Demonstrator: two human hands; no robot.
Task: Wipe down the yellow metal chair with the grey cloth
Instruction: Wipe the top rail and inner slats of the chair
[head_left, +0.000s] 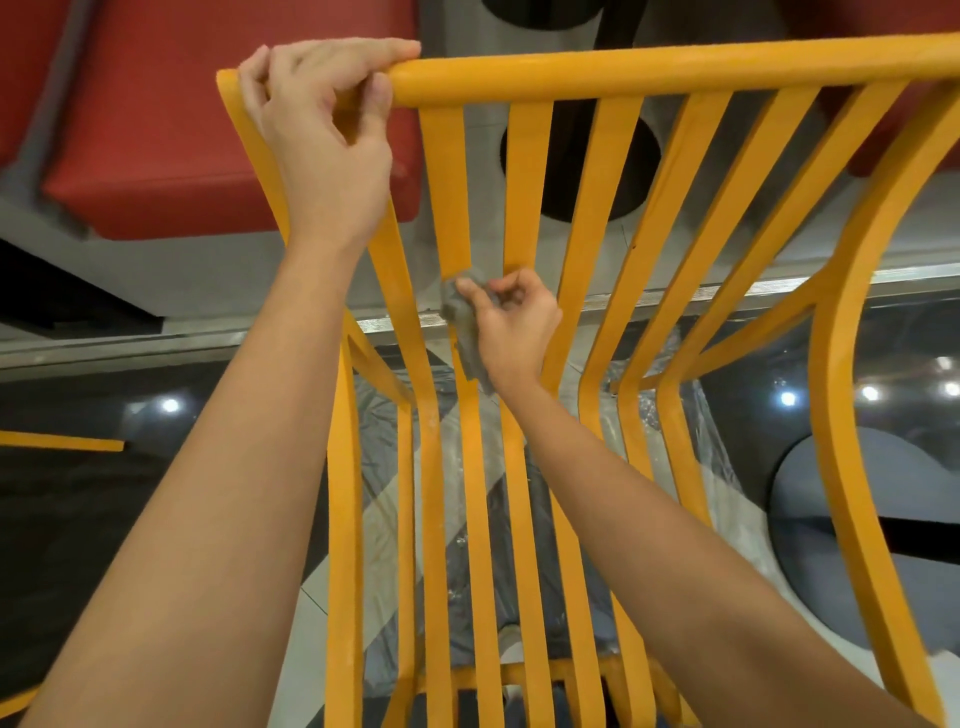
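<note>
Head view looked down on the yellow metal slatted chair (582, 291), which filled most of the frame, with its top rail running across the upper edge and its slats running down toward the seat near the person. Left hand (322, 140) sat at the left end of that top rail, fingers curled over it and thumb underneath, a firm steadying hold on the corner. Right hand (511, 325) was lower, about halfway down the backrest, fingers bunched around the small crumpled grey cloth (465, 327), pressing it onto a slat left of centre. Cloth wrapped partly round the slat, its loose end hanging below the hand.

Key relation: the slat's long axis ran from the top rail down toward the seat, so the wipe stroke probably needs to follow that line, up or down, not across. Right hand was the one on the job; left hand was well above it on the rail and only braced the chair. Slats to the right of the cloth looked not yet reached, so the task seems partway at best.

Beyond the chair, a red cushioned bench (208, 156) lay past the top rail, and clear plastic sheeting (691, 415) showed through the slats below it.
</note>
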